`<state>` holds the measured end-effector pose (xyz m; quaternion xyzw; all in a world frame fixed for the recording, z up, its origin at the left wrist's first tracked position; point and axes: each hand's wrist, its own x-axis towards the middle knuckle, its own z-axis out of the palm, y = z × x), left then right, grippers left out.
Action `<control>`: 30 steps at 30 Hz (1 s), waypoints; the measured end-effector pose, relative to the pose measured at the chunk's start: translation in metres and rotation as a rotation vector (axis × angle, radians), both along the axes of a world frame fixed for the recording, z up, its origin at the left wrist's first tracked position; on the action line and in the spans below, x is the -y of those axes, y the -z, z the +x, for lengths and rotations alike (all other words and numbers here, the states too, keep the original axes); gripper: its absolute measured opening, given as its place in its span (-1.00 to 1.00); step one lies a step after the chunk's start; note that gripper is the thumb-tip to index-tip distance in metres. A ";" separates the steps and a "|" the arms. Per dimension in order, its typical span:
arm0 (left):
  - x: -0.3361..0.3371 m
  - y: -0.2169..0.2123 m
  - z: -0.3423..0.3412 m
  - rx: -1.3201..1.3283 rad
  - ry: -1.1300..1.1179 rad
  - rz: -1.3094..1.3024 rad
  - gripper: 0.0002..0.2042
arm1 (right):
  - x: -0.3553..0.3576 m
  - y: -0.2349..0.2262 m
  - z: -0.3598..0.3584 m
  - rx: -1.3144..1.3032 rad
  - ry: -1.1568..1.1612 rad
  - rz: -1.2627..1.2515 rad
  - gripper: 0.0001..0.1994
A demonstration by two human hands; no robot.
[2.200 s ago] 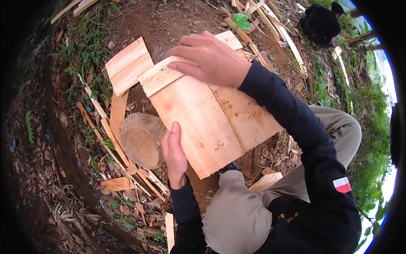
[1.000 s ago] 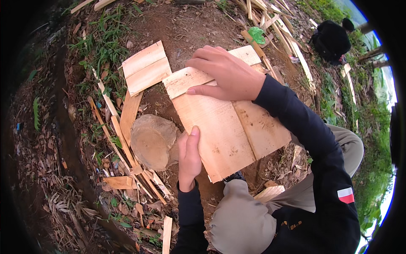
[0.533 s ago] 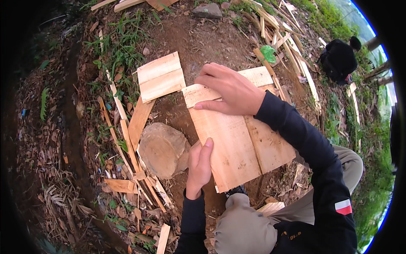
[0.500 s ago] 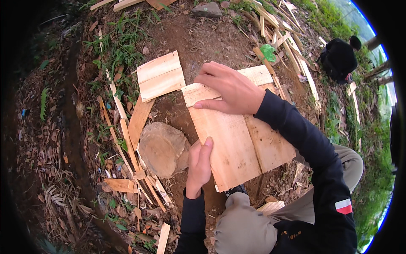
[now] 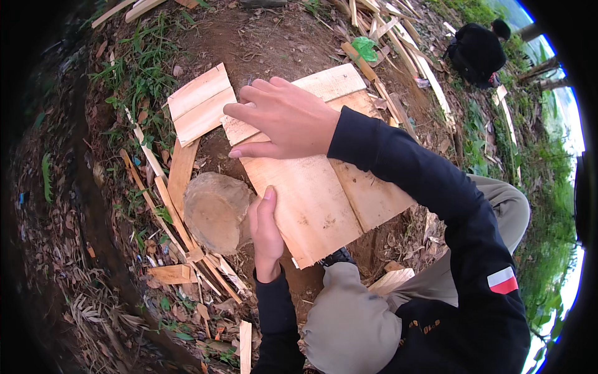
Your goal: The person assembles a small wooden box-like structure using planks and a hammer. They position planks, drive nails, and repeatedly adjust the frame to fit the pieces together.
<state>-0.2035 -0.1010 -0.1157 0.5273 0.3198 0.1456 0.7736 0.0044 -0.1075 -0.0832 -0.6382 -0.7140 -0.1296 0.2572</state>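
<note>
A panel of light wooden boards (image 5: 305,199) lies tilted before me, with a narrower wooden strip (image 5: 342,82) across its far end. My left hand (image 5: 266,234) grips the panel's left edge, thumb on top and the other fingers underneath, mostly hidden. Over the left end of the strip is my right hand (image 5: 286,119), fingers apart and thumb stretched out over the boards. Whether its fingertips touch the wood I cannot tell. A smaller two-board panel (image 5: 203,105) rests on the ground just beyond, to the left.
A cut log stump (image 5: 215,215) stands left of the panel. Long wood offcuts (image 5: 165,199) lie beside it, and more strips (image 5: 414,59) are piled at the far right. A green plastic piece (image 5: 365,48) and a black bag-like object (image 5: 476,55) are farther off.
The view has shifted, so the whole scene sits farther left and higher. My right hand's fingers have lifted and spread from their curl over the strip. My left hand keeps its grip.
</note>
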 end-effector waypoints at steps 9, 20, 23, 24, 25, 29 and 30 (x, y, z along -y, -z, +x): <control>0.012 0.047 -0.010 0.249 -0.040 -0.248 -0.10 | 0.009 -0.004 0.000 0.031 0.039 -0.120 -0.50; -0.007 0.061 -0.056 0.030 0.482 -0.454 -0.35 | 0.006 0.006 0.000 0.022 0.030 -0.020 -0.52; -0.006 0.043 -0.042 -0.012 0.449 -0.555 -0.50 | 0.006 0.003 0.000 0.005 0.042 -0.059 -0.52; -0.006 0.044 -0.042 -0.001 0.443 -0.565 -0.50 | 0.006 0.002 0.001 0.000 0.038 -0.057 -0.52; -0.007 0.045 -0.043 0.008 0.437 -0.576 -0.51 | 0.005 0.003 0.001 -0.008 0.035 -0.057 -0.52; -0.008 0.052 -0.044 0.089 0.446 -0.641 -0.54 | 0.004 0.005 0.001 -0.017 0.041 -0.017 -0.52; -0.007 0.051 -0.043 0.101 0.434 -0.640 -0.54 | 0.004 0.005 0.000 -0.022 0.040 -0.032 -0.52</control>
